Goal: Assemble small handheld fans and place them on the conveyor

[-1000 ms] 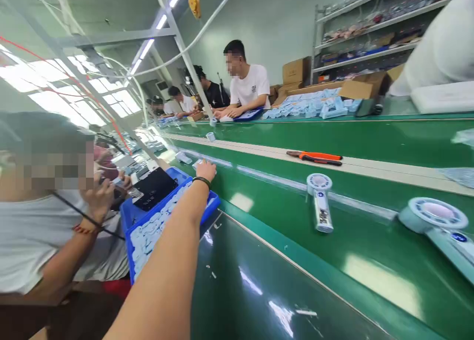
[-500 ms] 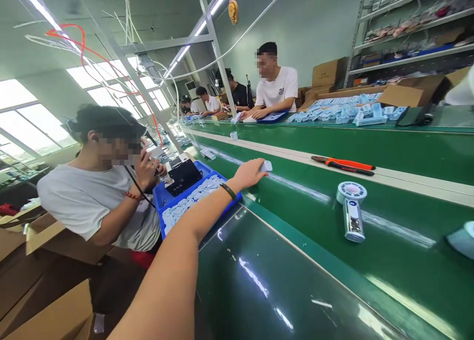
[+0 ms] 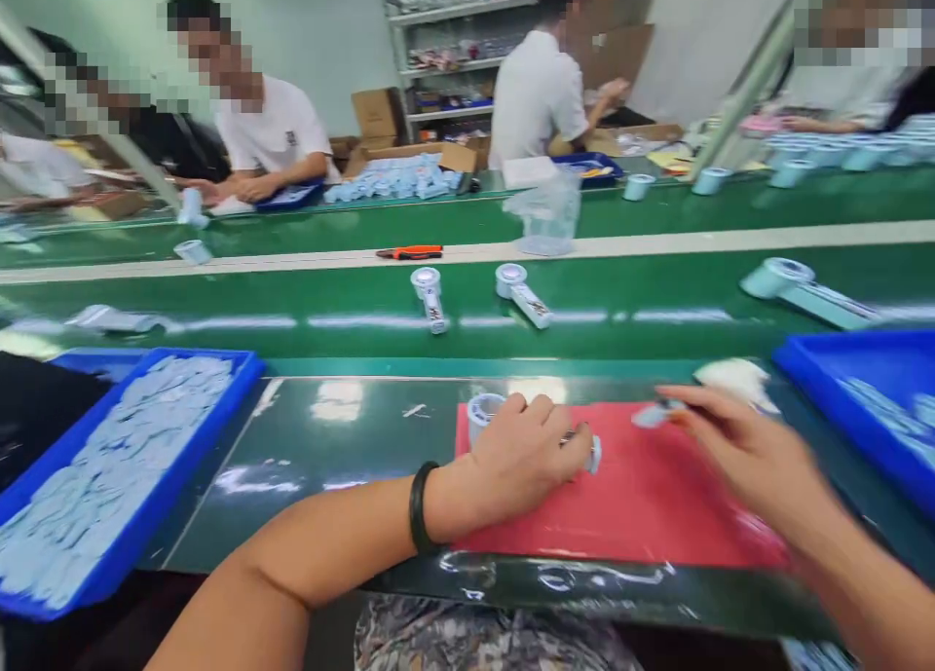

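My left hand (image 3: 522, 457) is closed over a pale-blue handheld fan (image 3: 484, 413) lying on a red mat (image 3: 620, 515). The round head shows left of my fingers and the handle's end sticks out to the right; the middle is hidden under my palm. My right hand (image 3: 752, 452), slightly blurred, pinches a small pale-blue plastic piece (image 3: 650, 416) above the mat's right part, apart from the fan. A crumpled white thing (image 3: 734, 384) lies just beyond my right hand.
Two more fans (image 3: 430, 296) (image 3: 522, 291) lie on the green belt (image 3: 328, 335), another (image 3: 810, 286) farther right. Orange-handled pliers (image 3: 413, 252) and a clear plastic bag (image 3: 547, 218) lie beyond. Blue trays of pale-blue parts flank me, left (image 3: 244, 369) and right (image 3: 804, 354). Co-workers sit opposite.
The view has swung right. My left hand has come back from its reach along the belt on the left and now holds the fan on the mat. My right hand has come into view.
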Demonstrator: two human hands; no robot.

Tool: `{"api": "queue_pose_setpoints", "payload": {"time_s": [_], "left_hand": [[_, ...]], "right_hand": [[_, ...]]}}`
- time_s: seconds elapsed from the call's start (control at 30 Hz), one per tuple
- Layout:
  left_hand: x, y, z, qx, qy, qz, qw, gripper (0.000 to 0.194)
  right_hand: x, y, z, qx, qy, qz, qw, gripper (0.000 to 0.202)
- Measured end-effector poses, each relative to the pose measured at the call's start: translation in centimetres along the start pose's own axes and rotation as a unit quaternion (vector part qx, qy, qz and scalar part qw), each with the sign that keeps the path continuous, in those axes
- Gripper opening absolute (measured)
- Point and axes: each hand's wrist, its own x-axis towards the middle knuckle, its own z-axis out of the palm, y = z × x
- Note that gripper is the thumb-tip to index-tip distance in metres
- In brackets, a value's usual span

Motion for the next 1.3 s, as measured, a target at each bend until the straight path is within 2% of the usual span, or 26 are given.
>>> {"api": "queue_pose_setpoints", "payload": {"time_s": [0.07, 0.17, 0.27, 0.37, 0.43, 0.53, 0.73, 0.8, 0.87, 0.97, 1.07, 1.17, 1.3], "left_hand": [[-0.3, 0.5, 0.0, -0.013, -0.018, 0.014, 1.000, 0.020], [-1.7, -0.5, -0.9, -0.035, -0.042, 0.016, 0.998, 0.041], [-3.0, -1.9, -1.6, -0.079, -0.104, -0.012, 0.991, 0.055], [-3.5, -2.5, -1.6, -0.110, -0.129, -0.037, 0.985, 0.046], [-3.5, -2.6, -1.3, -0.110, -0.128, -0.050, 0.984, 0.035], [-3.5, -2.8, -0.8, -0.116, -0.123, -0.056, 0.984, 0.026], [-3.0, -2.7, -0.3, -0.141, -0.099, -0.068, 0.983, 0.027], [-2.7, -2.6, 0.0, -0.153, -0.095, -0.079, 0.981, 0.028], [-2.6, -2.6, 0.3, -0.169, -0.093, -0.086, 0.978, 0.031], [-2.9, -2.6, 0.4, -0.202, -0.077, -0.102, 0.971, 0.038], [-3.4, -2.5, 0.4, -0.238, -0.047, -0.121, 0.962, 0.045], [-3.5, -2.2, 0.4, -0.272, -0.016, -0.127, 0.954, 0.031], [-3.1, -1.8, 0.2, -0.295, -0.001, -0.130, 0.947, 0.017]], "right_hand": [[-0.2, -0.5, 1.9, 0.081, -0.055, -0.028, 0.995, 0.027], [0.4, -0.5, 4.2, 0.140, -0.105, -0.042, 0.984, 0.026], [1.3, -0.5, 4.9, 0.102, -0.155, -0.060, 0.981, 0.029], [2.4, -0.8, 5.0, 0.019, -0.197, -0.073, 0.977, 0.038], [2.8, -1.2, 5.0, -0.022, -0.194, -0.062, 0.979, 0.043], [2.3, -1.8, 4.6, -0.041, -0.146, -0.023, 0.988, 0.045], [-0.5, -3.3, 3.7, -0.137, -0.139, -0.012, 0.981, 0.020], [-0.6, -4.0, 3.6, -0.119, -0.112, 0.006, 0.987, 0.011], [-0.5, -4.9, 3.6, -0.046, -0.092, 0.022, 0.994, 0.013], [-0.1, -6.7, 3.8, 0.038, -0.109, -0.009, 0.993, 0.016], [0.1, -8.3, 4.7, 0.008, -0.138, -0.066, 0.988, 0.007], [0.1, -8.9, 5.4, -0.034, -0.156, -0.086, 0.983, 0.011], [0.2, -8.7, 5.6, -0.018, -0.159, -0.078, 0.984, 0.017]]}}
